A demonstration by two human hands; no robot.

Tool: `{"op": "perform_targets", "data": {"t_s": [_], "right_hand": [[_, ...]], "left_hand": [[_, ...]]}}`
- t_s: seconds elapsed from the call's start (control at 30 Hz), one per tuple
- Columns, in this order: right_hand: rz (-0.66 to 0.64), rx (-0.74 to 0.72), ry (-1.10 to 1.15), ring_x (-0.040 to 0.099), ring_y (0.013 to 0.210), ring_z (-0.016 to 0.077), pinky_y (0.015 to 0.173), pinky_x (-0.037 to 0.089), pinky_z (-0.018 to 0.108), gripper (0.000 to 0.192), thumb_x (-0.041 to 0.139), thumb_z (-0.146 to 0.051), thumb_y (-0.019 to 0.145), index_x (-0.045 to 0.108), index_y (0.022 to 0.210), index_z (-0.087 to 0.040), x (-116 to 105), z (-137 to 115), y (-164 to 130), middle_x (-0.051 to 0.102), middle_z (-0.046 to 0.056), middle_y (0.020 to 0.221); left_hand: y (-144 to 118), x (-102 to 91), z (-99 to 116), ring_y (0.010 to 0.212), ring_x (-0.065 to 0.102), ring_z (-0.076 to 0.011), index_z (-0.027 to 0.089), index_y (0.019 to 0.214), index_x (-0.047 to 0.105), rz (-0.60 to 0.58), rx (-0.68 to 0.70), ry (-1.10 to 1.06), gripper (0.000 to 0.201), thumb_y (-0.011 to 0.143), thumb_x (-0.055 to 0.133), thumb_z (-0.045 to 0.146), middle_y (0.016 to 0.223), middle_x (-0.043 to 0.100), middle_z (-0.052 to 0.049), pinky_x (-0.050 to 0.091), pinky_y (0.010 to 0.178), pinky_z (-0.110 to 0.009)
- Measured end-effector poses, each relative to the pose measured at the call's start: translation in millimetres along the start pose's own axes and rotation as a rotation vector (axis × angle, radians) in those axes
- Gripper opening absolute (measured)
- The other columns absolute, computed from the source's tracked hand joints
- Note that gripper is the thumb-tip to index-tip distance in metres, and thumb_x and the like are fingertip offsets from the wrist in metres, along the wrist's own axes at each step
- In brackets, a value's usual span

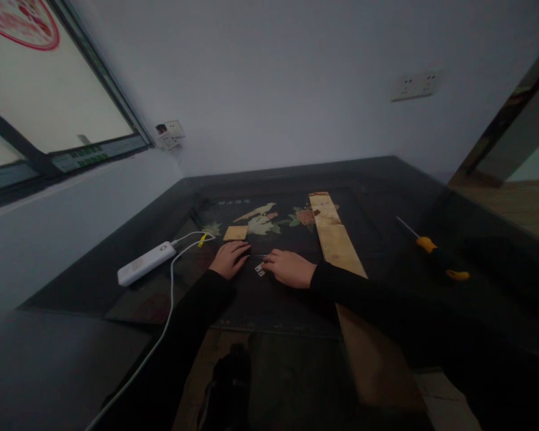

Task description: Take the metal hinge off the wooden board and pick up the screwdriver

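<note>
While resting left hand and right hand loosely curled, apparently empty, judged the small metal plate between them light, stiff, slippery, best pinched by its edges.

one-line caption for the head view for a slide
Two hands, left hand and right hand, meet over a small metal hinge on a dark table.

My sleeves black; table dark with floral inlay; power bank white; screwdriver orange-black; plank pale tan.
</note>
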State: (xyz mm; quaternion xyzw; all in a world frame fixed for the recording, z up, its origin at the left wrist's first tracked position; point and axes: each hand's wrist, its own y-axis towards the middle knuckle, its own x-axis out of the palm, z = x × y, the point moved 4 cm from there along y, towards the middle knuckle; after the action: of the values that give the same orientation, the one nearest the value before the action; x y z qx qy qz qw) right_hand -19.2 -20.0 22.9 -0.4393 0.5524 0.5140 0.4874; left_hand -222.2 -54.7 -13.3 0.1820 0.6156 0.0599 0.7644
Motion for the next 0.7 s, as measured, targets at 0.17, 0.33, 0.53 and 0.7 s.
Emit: {"op": "perform_targets", "data": {"t_s": [0.17, 0.33, 0.53, 0.7], "right_hand": [[0.055, -0.053, 0.003, 0.05, 0.114, 0.0232, 0.093, 0.045, 0.038, 0.039, 0.043, -0.017, 0.089, 0.053, 0.127, -0.014, 14.0, -8.7, 4.4, 0.055, 0.011, 0.132], [0.077, -0.086, 0.07, 0.045, 0.125, 0.0234, 0.102, 0.04, 0.04, 0.042, 0.04, -0.017, 0.091, 0.049, 0.133, -0.015, 15.3, -13.9, 9.3, 0.051, 0.011, 0.136], [-0.017, -0.007, 0.31, 0.045, 0.128, 0.0221, 0.105, 0.039, 0.039, 0.041, 0.047, -0.029, 0.092, 0.053, 0.13, -0.015, -19.5, 8.0, -16.0, 0.045, 0.013, 0.142], [0.029, 0.231, 0.409, 0.046, 0.128, 0.021, 0.109, 0.037, 0.039, 0.041, 0.047, -0.034, 0.091, 0.055, 0.128, -0.016, -58.4, 32.1, -101.7, 0.049, 0.011, 0.139]], "left_hand": [[0.9, -1.4, -2.1, 0.112, 0.053, -0.0246, 0.02, 0.116, 0.06, 0.027, -0.042, -0.043, 0.034, 0.086, 0.05, 0.034, 0.117, 0.06, -0.011, 0.04, 0.098, -0.041], [8.9, 0.0, -3.0, 0.107, 0.053, -0.024, 0.022, 0.109, 0.059, 0.016, -0.144, -0.054, 0.028, 0.085, 0.052, 0.035, 0.11, 0.061, -0.008, 0.041, 0.095, -0.041], [10.7, 1.8, -9.1, 0.102, 0.053, -0.0237, 0.021, 0.095, 0.058, 0.025, -0.188, -0.04, 0.017, 0.085, 0.051, 0.032, 0.102, 0.06, -0.008, 0.041, 0.091, -0.039], [7.6, 2.1, -12.4, 0.101, 0.052, -0.0257, 0.021, 0.09, 0.058, 0.032, -0.277, 0.031, 0.016, 0.085, 0.05, 0.034, 0.101, 0.058, -0.008, 0.042, 0.085, -0.04]]}}
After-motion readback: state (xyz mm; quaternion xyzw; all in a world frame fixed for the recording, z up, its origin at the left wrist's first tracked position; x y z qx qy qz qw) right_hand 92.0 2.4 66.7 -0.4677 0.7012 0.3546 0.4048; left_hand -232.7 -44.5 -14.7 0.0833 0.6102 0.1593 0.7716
